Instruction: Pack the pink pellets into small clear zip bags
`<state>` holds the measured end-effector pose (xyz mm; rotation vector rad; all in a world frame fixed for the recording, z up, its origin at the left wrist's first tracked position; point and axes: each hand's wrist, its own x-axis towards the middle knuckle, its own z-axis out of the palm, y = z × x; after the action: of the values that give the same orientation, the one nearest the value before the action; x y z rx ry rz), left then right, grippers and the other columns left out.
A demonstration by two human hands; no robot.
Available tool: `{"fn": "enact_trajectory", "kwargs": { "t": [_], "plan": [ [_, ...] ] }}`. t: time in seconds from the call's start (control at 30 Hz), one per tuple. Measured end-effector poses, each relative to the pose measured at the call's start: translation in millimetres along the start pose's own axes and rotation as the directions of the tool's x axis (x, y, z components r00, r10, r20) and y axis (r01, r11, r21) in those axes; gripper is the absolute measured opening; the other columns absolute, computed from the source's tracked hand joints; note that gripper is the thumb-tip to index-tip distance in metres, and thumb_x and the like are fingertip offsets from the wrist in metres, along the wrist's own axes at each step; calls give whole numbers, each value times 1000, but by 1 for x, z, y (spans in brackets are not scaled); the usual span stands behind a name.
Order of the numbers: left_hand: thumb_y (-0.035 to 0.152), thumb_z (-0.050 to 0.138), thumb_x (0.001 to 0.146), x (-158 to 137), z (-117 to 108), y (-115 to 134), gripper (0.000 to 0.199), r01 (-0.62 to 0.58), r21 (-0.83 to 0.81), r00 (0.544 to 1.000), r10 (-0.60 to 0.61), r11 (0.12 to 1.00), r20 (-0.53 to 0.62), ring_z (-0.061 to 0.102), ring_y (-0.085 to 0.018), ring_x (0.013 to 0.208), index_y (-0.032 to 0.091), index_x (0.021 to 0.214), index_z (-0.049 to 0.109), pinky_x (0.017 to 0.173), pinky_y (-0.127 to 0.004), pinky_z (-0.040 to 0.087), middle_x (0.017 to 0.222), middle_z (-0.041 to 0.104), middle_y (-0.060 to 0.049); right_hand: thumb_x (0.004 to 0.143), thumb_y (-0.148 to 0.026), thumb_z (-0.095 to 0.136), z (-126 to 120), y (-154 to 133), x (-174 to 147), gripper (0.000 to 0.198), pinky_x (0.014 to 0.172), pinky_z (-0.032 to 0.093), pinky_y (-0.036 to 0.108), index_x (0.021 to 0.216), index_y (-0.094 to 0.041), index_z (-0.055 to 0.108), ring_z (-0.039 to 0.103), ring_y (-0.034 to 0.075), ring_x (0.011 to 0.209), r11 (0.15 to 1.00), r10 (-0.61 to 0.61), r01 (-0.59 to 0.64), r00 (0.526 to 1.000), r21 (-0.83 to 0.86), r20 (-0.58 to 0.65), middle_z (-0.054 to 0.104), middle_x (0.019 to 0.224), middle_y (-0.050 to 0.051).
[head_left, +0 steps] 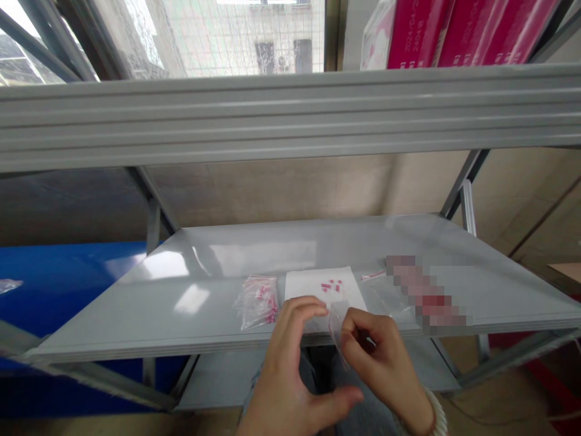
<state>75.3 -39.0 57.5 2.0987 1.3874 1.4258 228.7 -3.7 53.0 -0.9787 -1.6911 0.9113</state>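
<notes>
One clear zip bag, lower centre, looks light, limp, slippery, best pinched at an edge; the right hand grips it, the left hand gapes.

Window daylight glares off the white tabletop

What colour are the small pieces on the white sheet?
Small pieces: deep pink; best in head view.

From my end this looks like a workshop or stockroom; a metal rack bears dated red packs. Below, I see a bench with a bag of pink bits.
</notes>
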Motion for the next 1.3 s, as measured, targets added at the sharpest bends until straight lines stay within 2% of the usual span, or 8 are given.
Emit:
{"fn": "enact_trajectory", "kwargs": {
  "t": [0.07, 0.13, 0.53, 0.63, 0.73, 0.9, 1.07, 1.3],
  "plan": [
    [26, 80, 63, -1, 4, -7, 80, -15, 3, 994, 14, 1000, 107, 55, -33, 124, 25, 136, 48, 102, -49, 48, 137, 56, -14, 73, -21, 48, 0, -2, -1, 18, 42, 25, 22, 56, -22, 41, 33, 9, 44, 999, 23, -25, 999, 33, 34, 36, 47, -6],
    [14, 75, 66, -2, 8, -12, 75, -13, 0, 992, 13, 1000, 126, 52, -32, 129, 27, 135, 49, 110, -54, 41, 138, 56, -12, 71, -21, 48, 0, -3, -1, 18, 43, 26, 22, 55, -22, 40, 34, 10, 45, 998, 38, -40, 998, 39, 44, 36, 48, -6],
    [13, 79, 62, 1, 18, -20, 66, 143, -421, 988, -105, 896, 113, 59, -23, 108, 29, 121, 55, 96, -36, 47, 117, 59, -2, 73, -28, 47, 0, -6, 0, 21, 45, 27, 23, 54, -22, 42, 35, 10, 46, 985, 136, -140, 990, 100, 48, 38, 48, -5],
    [24, 82, 68, 0, 22, -24, 53, 243, -618, 970, -177, 747, 167, 61, -19, 95, 27, 116, 58, 84, -29, 49, 104, 62, -1, 80, -32, 49, 0, -5, 0, 28, 46, 28, 23, 56, -21, 42, 35, 10, 48, 987, 115, -121, 991, 105, 62, 38, 50, -5],
    [42, 84, 70, 0, 27, -27, 45, 374, -784, 926, -246, 495, 286, 58, -14, 76, 22, 103, 62, 69, -23, 46, 85, 61, 0, 87, -33, 52, -3, -4, 0, 34, 46, 28, 24, 58, -21, 42, 35, 10, 48, 993, 50, -51, 999, 105, 12, 37, 51, -6],
    [51, 85, 69, 3, 33, -29, 46, 493, -854, 853, -288, 166, 436, 52, -11, 71, 15, 94, 69, 67, -20, 44, 78, 58, -1, 89, -23, 56, -12, -7, 1, 8, 67, 43, 29, 90, -20, 64, 54, 18, 78, 945, -314, 317, 948, 80, -43, 60, 84, 2],
    [47, 85, 70, 4, 35, -28, 42, 539, -842, 815, -265, 21, 515, 54, -12, 76, 14, 92, 73, 70, -20, 47, 83, 56, -2, 92, -14, 53, -14, -6, 4, 13, 78, 40, 34, 91, -23, 62, 51, 19, 82, 911, -413, 411, 898, 47, 151, 63, 83, 0],
    [51, 88, 64, 2, 35, -26, 50, 609, -790, 753, -263, -68, 603, 61, -15, 75, 15, 96, 74, 67, -25, 54, 82, 62, -3, 100, -20, 42, -14, -2, 4, 21, 77, 37, 35, 81, -23, 51, 43, 20, 80, 925, -380, 377, 911, 53, 162, 51, 72, -1]
  ]
}}
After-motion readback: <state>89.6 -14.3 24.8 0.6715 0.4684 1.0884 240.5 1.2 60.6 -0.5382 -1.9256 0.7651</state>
